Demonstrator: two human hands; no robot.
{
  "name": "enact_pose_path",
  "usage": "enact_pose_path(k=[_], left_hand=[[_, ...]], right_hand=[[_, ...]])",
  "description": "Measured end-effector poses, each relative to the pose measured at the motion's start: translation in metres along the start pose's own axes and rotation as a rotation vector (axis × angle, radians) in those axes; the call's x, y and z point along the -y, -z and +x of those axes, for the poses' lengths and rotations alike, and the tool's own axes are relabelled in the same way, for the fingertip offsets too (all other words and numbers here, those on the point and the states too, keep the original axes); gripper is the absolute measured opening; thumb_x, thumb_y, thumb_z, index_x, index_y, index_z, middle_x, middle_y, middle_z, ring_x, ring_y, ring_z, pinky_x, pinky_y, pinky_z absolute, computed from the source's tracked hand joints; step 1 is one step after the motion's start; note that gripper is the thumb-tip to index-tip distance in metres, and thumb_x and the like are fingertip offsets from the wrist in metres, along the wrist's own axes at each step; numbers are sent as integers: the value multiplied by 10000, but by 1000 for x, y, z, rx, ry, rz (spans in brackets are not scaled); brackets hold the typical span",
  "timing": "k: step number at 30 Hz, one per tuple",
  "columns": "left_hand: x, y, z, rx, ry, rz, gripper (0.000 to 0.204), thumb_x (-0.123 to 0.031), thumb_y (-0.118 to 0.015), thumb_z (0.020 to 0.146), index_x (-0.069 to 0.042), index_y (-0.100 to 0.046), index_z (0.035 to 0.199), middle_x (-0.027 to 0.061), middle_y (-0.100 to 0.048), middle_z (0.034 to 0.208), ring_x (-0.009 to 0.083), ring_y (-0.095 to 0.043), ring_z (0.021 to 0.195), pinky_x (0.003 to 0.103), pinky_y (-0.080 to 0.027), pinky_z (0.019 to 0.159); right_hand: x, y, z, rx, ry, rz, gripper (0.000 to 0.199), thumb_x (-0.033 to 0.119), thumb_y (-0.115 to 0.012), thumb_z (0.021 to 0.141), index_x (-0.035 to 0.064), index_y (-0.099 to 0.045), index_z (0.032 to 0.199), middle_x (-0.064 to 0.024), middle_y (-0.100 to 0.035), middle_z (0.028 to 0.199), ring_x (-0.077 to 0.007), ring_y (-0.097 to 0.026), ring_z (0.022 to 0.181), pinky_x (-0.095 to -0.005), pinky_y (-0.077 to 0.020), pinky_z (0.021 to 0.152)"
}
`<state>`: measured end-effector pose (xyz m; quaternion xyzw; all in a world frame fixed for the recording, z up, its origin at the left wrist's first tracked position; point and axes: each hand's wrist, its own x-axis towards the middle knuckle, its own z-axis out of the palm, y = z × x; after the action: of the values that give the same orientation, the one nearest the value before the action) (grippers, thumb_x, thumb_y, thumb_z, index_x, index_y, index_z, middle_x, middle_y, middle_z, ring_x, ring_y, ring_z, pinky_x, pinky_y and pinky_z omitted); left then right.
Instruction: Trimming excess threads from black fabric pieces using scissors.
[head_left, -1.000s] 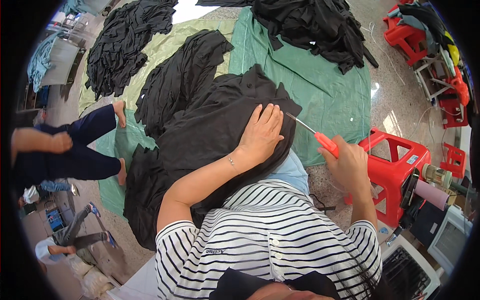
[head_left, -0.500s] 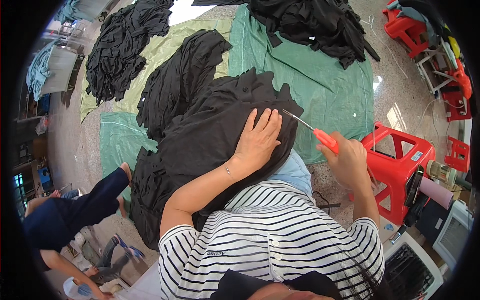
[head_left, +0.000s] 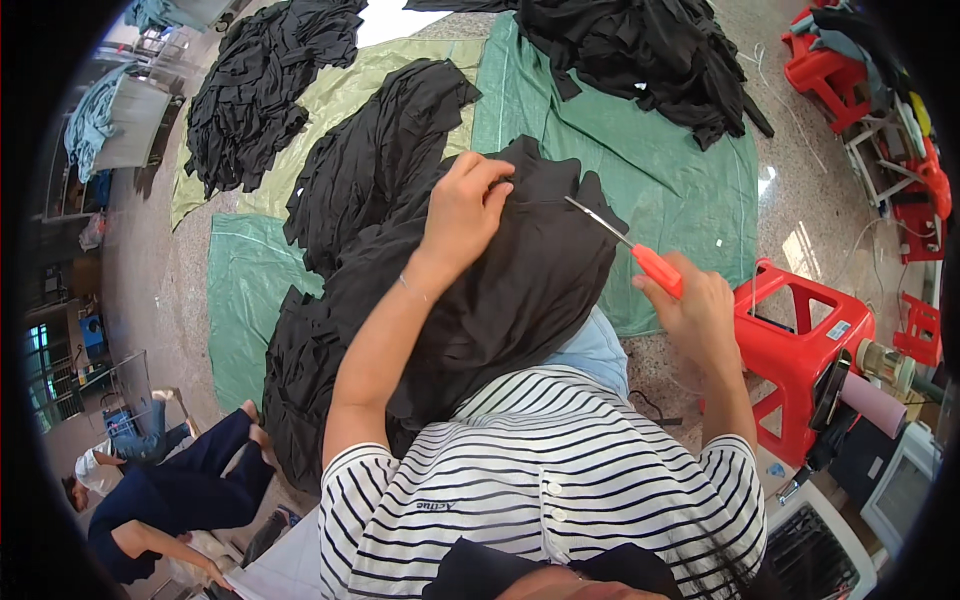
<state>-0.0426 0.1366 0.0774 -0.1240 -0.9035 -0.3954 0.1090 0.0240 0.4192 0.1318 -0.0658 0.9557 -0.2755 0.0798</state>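
A heap of black garments [head_left: 470,300] lies over my lap, its far end showing a collar-like edge and folds. Near that edge, my left hand [head_left: 465,205] is closed, thumb and forefinger pinched together at the black cloth; the fingertips partly hide what they grip. To the right, my right hand [head_left: 700,310] is wrapped round a tool with a red handle [head_left: 657,270] and a slim, pointed metal shaft. I cannot make out its exact kind. The metal tip points up and left, over the cloth or just above it.
More black garment piles [head_left: 270,90] lie on green and yellowish sheets [head_left: 650,200] ahead. A red stool [head_left: 805,330] stands close to my right, with a bottle and other items beside it. Behind on the left, another person in dark trousers [head_left: 185,490] bends over.
My left hand has lifted from lying flat on the cloth, moved left and away from me, and closed into a pinch. The right hand with the tool has shifted slightly.
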Motion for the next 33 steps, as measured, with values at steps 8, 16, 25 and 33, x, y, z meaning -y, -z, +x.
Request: enact_pose_path(k=[8, 16, 25, 33], left_hand=[[25, 3, 34, 394, 184, 225, 224, -134, -698, 720, -48, -699, 927, 94, -589, 738, 251, -605, 702, 364, -487, 670], [27, -3, 27, 255, 239, 85, 195, -114, -673, 699, 16, -665, 844, 170, -687, 780, 313, -682, 764, 384, -535, 721], [27, -5, 32, 281, 244, -46, 213, -117, -696, 710, 24, -671, 867, 118, -685, 748, 220, -668, 692, 322, -529, 677], [59, -10, 82, 455, 328, -134, 375, -186, -758, 733, -45, -669, 1070, 39, -664, 854, 138, -607, 739, 313, -491, 696]], right_hand=[[19, -6, 23, 40, 64, -30, 345, 406, -679, 860, 70, -600, 868, -166, -582, 605, -412, -591, 630, -482, -420, 559], [19, -9, 32, 88, 76, 4, 364, 408, -701, 842, 57, -602, 840, -170, -570, 582, -415, -584, 614, -480, -420, 557], [15, -12, 39, 52, 63, -35, 331, 391, -698, 848, 69, -622, 866, -167, -583, 595, -408, -593, 615, -479, -431, 555], [4, -11, 37, -76, 48, -29, 346, 401, -693, 852, 67, -603, 870, -170, -587, 583, -415, -599, 599, -493, -433, 533]])
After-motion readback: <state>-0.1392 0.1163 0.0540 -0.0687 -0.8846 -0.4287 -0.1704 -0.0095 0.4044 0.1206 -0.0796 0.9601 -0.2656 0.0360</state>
